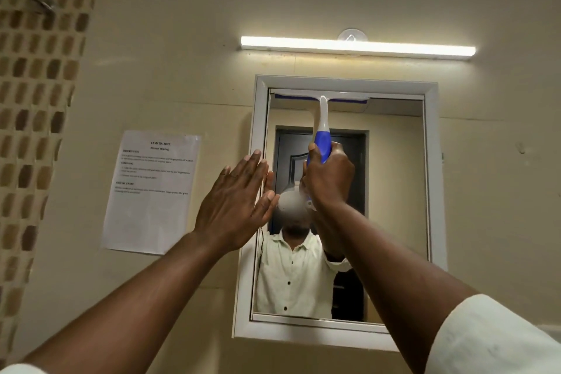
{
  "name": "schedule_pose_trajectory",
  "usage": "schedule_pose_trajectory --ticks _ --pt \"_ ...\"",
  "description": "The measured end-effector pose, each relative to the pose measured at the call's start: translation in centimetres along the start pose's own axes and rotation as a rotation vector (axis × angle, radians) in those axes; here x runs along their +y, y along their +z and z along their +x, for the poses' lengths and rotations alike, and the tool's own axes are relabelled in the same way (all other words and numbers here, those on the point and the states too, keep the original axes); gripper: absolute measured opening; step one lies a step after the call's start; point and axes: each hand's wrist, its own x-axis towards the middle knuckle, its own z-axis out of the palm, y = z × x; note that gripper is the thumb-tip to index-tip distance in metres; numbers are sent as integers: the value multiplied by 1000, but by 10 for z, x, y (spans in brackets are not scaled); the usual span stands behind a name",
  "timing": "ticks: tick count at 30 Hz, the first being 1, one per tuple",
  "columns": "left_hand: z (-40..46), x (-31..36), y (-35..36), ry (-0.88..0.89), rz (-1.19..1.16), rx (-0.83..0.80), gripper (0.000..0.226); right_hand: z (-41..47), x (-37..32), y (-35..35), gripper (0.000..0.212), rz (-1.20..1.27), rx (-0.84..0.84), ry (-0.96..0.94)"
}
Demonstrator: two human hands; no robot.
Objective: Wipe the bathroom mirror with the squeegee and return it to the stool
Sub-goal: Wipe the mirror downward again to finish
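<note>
1. Gripping the blue handle with fingers wrapped round it, the right hand (329, 174) is holding the squeegee (322, 118) upright against the mirror (394, 206).
2. Its blade is lying level along the top edge of the glass, toward the left side.
3. Flat, with fingers straight, the left hand (235, 200) is pressing on the mirror's white frame (432, 161).
4. A printed sheet (151, 191) is hanging on the wall to the left, and a tube light (358, 47) is glowing above.

body: bare forearms | sleeves (491, 340): pale cream, rolled up
</note>
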Motion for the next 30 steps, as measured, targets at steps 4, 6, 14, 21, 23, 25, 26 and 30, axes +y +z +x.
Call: schedule_pose_trajectory --ticks 4,6,14,21,23,25,26,30 --pt "-1 -3 4 -10 -14 -7 70 -3 1 1 40 38 -38 42" --pt "-2 -4 6 -16 -16 -12 69 -5 0 1 40 56 -65 58" --pt "-13 -2 7 -24 -45 -42 70 -25 8 -3 43 12 -97 95" --pt "-30 -3 10 -53 -49 -82 71 -53 22 -9 42 -24 -94 119" --pt "-34 -3 12 -56 -43 -92 71 -62 26 -11 40 -44 -101 113" --pt "-39 -2 13 -65 -42 -101 72 -71 30 -12 38 -57 -117 120" --pt "-42 -1 13 -69 -47 -110 72 -76 32 -13 39 -60 -125 129" --pt "-54 2 14 -79 -57 -142 74 -97 41 -19 35 -89 -167 156"
